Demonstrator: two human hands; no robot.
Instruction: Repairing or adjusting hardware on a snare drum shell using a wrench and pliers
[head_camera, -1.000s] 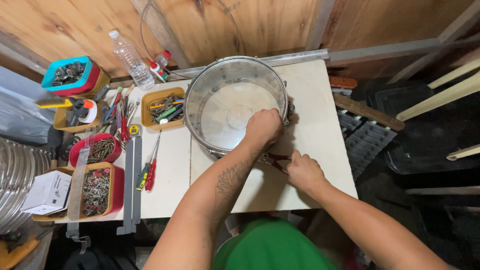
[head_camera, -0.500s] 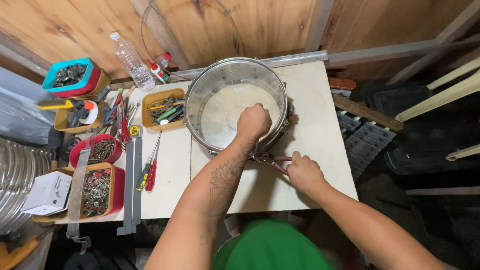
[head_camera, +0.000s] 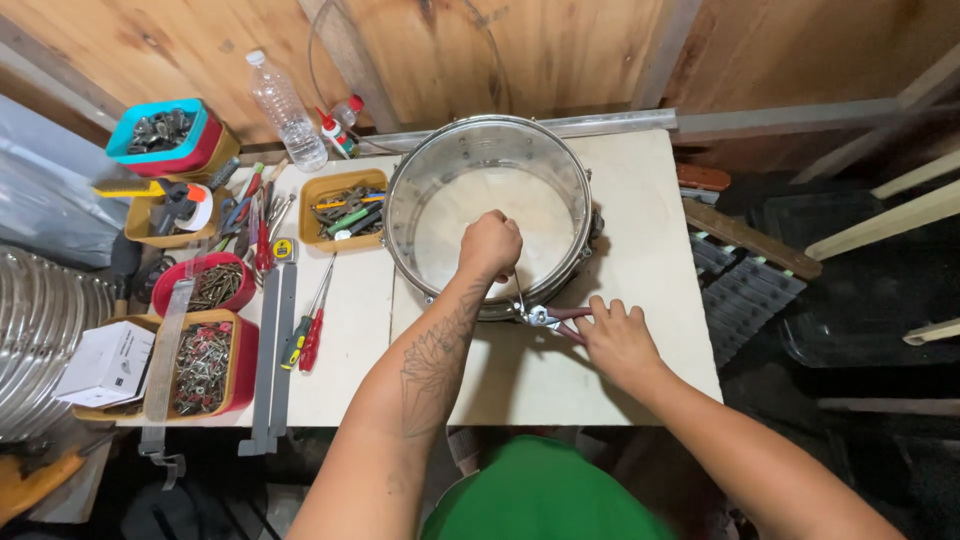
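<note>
Chrome-shelled and open at the top, the snare drum stands on the pale worktop toward its far edge, its white lower head showing inside the hoop. At the drum's near rim the left hand is balled into a fist, its grip closed over the hoop, though what it clamps cannot be made out. Just right of that fist, the red-handled pliers bite at the shell's outer side, and the right hand lies over their handles, fingers curled together on them, the hand resting on the worktop. Left of the left hand's grip, near the drum's side, two screwdrivers with red and green handles lie on the worktop beside a long grey metal strip. Beyond those sits a yellow tray of mixed tools, and farther left stand red and yellow tubs of screws. A clear plastic bottle stands well away from both hands, against the wooden wall, next to a teal-rimmed tub of metal parts.
</note>
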